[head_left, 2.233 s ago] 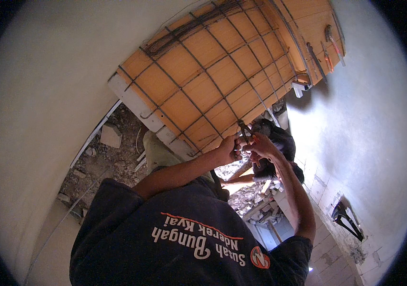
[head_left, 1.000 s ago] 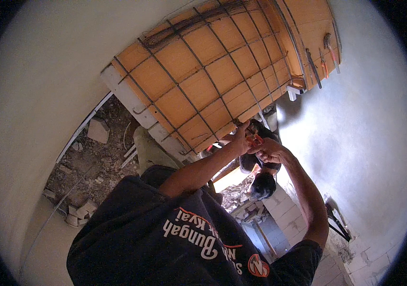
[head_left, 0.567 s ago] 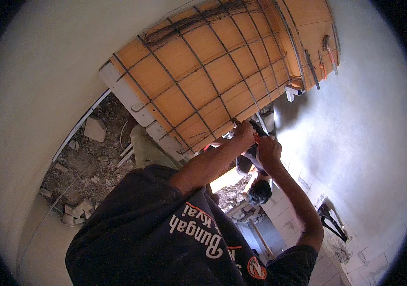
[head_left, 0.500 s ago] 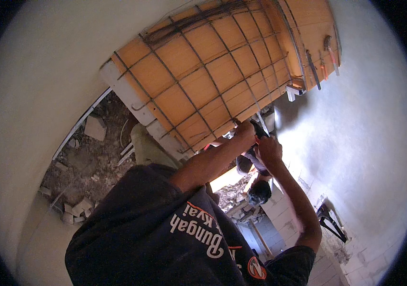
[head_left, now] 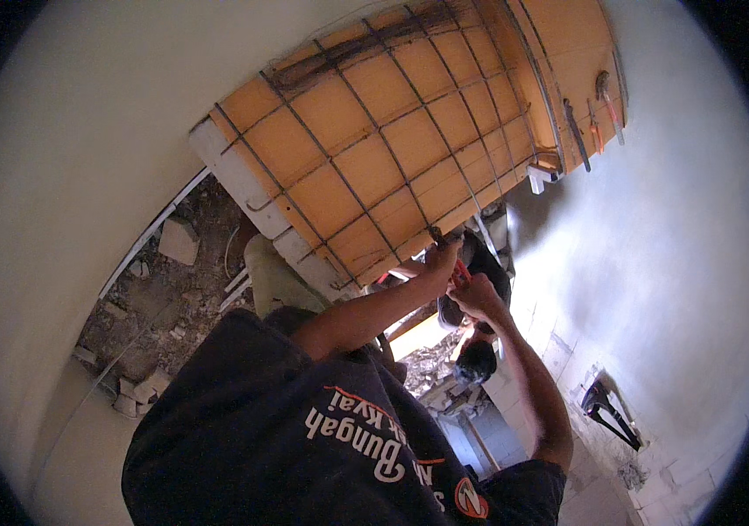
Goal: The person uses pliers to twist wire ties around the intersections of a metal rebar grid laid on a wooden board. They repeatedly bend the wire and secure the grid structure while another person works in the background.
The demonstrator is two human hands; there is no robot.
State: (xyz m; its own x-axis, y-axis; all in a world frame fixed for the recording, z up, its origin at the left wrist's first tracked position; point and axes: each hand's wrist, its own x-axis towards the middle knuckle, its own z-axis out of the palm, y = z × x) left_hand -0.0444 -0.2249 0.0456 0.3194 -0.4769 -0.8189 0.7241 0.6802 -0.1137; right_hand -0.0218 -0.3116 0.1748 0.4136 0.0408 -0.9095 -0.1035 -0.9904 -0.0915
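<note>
Both my hands are closed together at the lower edge of an orange board [head_left: 370, 140] covered by a grid of dark steel bars [head_left: 380, 130]. My left hand [head_left: 442, 261] wraps round red-handled pliers [head_left: 461, 273], whose dark head is by the end of a bar at the board's edge. Just below and to the right, my right hand [head_left: 477, 298] grips the handle end. The fingers partly hide the tool, and whether its jaws hold the bar or wire cannot be made out.
On the orange board's right part lie a hammer [head_left: 607, 101] and other hand tools [head_left: 595, 131]. Below, another person's dark-haired head [head_left: 476, 361] shows near rubble. Broken blocks [head_left: 179, 241] lie on the ground at left. A black bracket-like object [head_left: 609, 412] is by the pale wall at right.
Both hands have shifted slightly left and down, with the right arm drawn in. The red handles show more plainly between them. The person below has moved a little.
</note>
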